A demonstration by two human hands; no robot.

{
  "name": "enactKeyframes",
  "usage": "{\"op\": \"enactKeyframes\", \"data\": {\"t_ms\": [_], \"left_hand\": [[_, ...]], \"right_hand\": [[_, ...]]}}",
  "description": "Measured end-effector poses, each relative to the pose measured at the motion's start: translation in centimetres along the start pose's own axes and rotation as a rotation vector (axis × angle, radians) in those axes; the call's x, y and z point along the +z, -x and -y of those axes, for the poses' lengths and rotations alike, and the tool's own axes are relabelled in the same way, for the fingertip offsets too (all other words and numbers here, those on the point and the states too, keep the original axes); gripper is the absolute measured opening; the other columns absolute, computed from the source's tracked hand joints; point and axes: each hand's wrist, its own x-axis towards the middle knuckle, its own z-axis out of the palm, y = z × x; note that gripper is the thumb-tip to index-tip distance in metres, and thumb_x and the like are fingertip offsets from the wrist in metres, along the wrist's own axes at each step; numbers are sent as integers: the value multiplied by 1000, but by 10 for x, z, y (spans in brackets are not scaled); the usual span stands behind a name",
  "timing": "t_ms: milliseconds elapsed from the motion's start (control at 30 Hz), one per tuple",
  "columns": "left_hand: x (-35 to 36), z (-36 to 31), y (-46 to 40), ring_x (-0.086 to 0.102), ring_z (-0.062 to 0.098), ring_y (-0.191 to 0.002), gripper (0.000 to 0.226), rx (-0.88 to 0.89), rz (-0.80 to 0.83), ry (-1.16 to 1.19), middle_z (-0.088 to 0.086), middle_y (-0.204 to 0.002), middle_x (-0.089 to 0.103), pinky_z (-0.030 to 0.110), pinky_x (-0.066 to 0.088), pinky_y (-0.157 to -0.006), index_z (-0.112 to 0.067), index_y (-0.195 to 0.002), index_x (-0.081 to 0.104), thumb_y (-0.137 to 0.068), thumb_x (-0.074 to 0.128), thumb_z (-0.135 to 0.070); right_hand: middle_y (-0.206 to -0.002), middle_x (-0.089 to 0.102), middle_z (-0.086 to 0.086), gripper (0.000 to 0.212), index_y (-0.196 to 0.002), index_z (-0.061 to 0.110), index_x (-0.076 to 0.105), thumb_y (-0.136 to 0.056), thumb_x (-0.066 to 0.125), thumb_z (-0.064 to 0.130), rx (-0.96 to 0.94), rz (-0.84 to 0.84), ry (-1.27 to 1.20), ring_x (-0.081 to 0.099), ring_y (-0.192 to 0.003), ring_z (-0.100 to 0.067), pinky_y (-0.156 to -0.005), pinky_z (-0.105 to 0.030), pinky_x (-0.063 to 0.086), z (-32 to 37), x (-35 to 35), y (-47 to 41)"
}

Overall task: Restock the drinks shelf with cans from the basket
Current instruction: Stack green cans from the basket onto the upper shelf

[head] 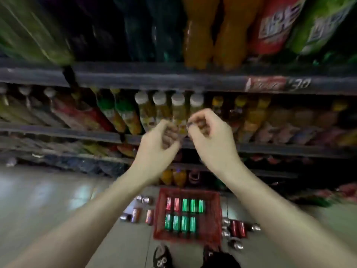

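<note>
A red basket [218,219] stands on the floor below me, in front of the drinks shelf [58,132]. Inside it lie several green cans [185,223] in two rows and two red cans [172,204]. My left hand [160,140] and my right hand [208,136] are raised side by side at the height of the middle shelf, well above the basket. Both have curled fingers and almost touch each other. I see no can in either hand. The frame is blurred, and a small dark spot at my right fingertips is unclear.
Loose cans lie on the floor left [136,214] and right [238,228] of the basket. Rows of bottles [160,111] fill the shelves, with large orange bottles [212,35] on top. A price tag [278,85] sits on the upper shelf edge. My shoes [162,258] are near the basket.
</note>
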Motion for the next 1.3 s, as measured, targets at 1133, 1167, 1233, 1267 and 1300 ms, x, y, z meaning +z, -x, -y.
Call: {"op": "enactKeyframes", "data": {"t_ms": [1133,1167,1233,1267,1300], "left_hand": [[565,726,152,17,41,-157,120,-1079,508,-37,20,-170,0,48,25,-125,-10,-164,-3,-86,78,-52],[568,725,153,16,40,-157,122,-1090,497,-34,19,-170,0,48,26,-125,-9,-164,-4,-85,78,-54],[572,727,155,15,38,-158,126,-1082,472,-18,18,-171,3,46,26,-124,-8,-165,-2,-82,80,-56],[572,729,156,18,37,-157,127,-1078,460,7,16,-171,8,45,27,-124,-9,-165,1,-79,83,-56],[572,733,157,23,35,-156,128,-1075,446,44,15,-170,16,44,29,-123,-9,-164,6,-76,86,-55]], "right_hand": [[-138,63,-12,104,-133,20,65,-49,83,79,1401,202,-286,60,-127,-29,-113,-46,44,-877,360,261],[-132,66,-10,104,-131,21,66,-46,84,78,1408,204,-301,63,-122,-29,-111,-46,45,-891,361,268],[-116,74,-6,95,-121,22,72,-39,85,70,1404,209,-328,70,-108,-25,-105,-45,51,-882,357,265],[-109,77,-6,87,-116,22,74,-41,85,66,1398,215,-334,73,-102,-25,-101,-46,53,-880,355,264],[-104,79,-5,79,-113,22,75,-46,87,61,1398,213,-337,74,-98,-25,-99,-47,55,-884,353,264]]}}
